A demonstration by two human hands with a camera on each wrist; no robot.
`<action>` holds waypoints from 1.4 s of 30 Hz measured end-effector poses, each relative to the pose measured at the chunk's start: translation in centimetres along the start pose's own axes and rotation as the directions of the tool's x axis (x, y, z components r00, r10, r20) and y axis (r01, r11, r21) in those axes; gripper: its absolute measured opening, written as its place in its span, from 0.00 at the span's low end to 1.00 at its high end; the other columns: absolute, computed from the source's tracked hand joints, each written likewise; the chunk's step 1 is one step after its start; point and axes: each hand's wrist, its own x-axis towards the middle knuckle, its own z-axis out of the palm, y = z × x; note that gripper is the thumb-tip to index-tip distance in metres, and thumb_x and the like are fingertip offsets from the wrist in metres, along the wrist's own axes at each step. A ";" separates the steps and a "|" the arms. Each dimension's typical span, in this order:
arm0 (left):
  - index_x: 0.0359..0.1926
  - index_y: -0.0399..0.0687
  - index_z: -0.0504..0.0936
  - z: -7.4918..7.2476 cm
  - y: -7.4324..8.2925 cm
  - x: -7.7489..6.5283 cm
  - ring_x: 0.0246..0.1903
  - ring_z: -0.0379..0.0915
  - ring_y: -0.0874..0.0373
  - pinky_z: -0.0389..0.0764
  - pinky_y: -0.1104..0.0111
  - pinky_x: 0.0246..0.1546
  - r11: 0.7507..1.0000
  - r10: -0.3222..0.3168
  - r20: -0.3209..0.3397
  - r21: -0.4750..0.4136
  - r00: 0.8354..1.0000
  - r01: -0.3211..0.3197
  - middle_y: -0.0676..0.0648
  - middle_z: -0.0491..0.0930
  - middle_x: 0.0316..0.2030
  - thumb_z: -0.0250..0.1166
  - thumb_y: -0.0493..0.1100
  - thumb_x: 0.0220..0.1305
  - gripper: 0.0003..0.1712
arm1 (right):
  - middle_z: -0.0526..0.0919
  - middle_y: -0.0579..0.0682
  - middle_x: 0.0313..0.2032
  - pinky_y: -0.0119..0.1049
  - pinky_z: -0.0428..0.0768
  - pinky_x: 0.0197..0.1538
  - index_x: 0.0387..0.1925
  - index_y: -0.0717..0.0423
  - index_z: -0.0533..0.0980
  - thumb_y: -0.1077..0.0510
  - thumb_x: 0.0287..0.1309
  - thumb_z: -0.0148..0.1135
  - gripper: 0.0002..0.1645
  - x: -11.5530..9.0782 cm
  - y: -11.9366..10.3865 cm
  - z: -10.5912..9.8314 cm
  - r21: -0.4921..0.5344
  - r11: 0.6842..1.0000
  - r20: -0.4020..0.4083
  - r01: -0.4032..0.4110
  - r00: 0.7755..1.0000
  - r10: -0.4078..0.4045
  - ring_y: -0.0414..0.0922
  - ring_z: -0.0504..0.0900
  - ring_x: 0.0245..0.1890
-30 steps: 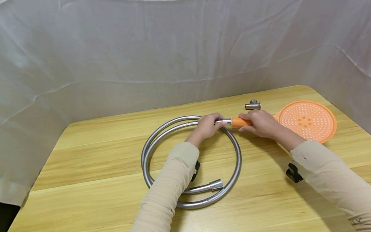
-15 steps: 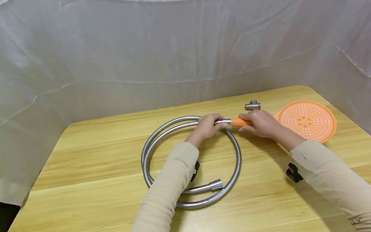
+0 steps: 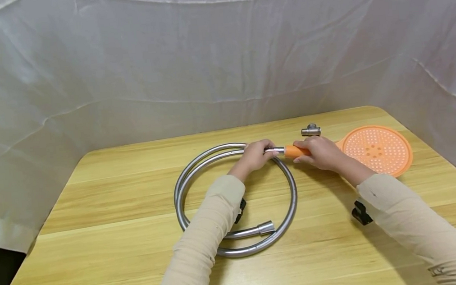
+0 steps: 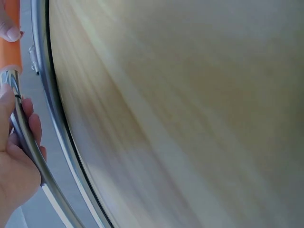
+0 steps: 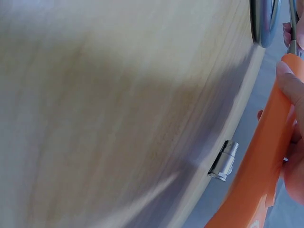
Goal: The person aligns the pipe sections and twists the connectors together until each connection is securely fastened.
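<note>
An orange handheld shower head (image 3: 377, 150) with a round, nozzle-dotted face lies to the right in the head view. My right hand (image 3: 321, 152) grips its handle (image 5: 266, 147) near the lower end. From the left, my left hand (image 3: 255, 154) holds one end of a silver shower hose (image 3: 291, 186), its metal fitting (image 3: 279, 149) right at the handle's end. In the left wrist view the thumb and fingers of that hand wrap the hose (image 4: 32, 142) just below the fitting. The hose's other end, a wider metal connector (image 3: 265, 227), lies inside the coil.
Behind the right hand a small metal tee valve (image 3: 311, 130) lies on the wooden table (image 3: 110, 243). A pale grey cloth (image 3: 220, 52) hangs around the back and sides. Black wrist mounts (image 3: 361, 212) sit under the sleeves.
The round shower face has shifted very slightly, and the view has moved a touch. Both hands keep the same grip at the joint between hose and handle.
</note>
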 end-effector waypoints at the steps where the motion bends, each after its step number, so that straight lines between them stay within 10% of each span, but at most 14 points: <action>1: 0.48 0.46 0.77 0.0 0.0 0.0 0.43 0.76 0.55 0.64 0.64 0.52 1.000 0.005 -0.003 -0.002 1.000 -0.005 0.48 0.82 0.42 0.57 0.49 0.65 0.16 | 0.78 0.53 0.27 0.37 0.67 0.30 0.47 0.64 0.77 0.52 0.51 0.67 0.25 0.0 0.0 0.0 -0.002 1.000 0.000 -0.001 1.000 0.001 0.45 0.69 0.25; 42: 0.51 0.48 0.78 0.3 0.1 0.0 0.47 0.76 0.56 0.63 0.64 0.53 1.000 0.003 -0.029 0.029 1.000 -0.002 0.49 0.82 0.45 0.57 0.50 0.64 0.18 | 0.75 0.50 0.23 0.35 0.65 0.29 0.43 0.63 0.77 0.53 0.52 0.66 0.21 0.0 0.0 -0.2 0.009 1.000 0.002 0.009 1.000 -0.009 0.44 0.67 0.23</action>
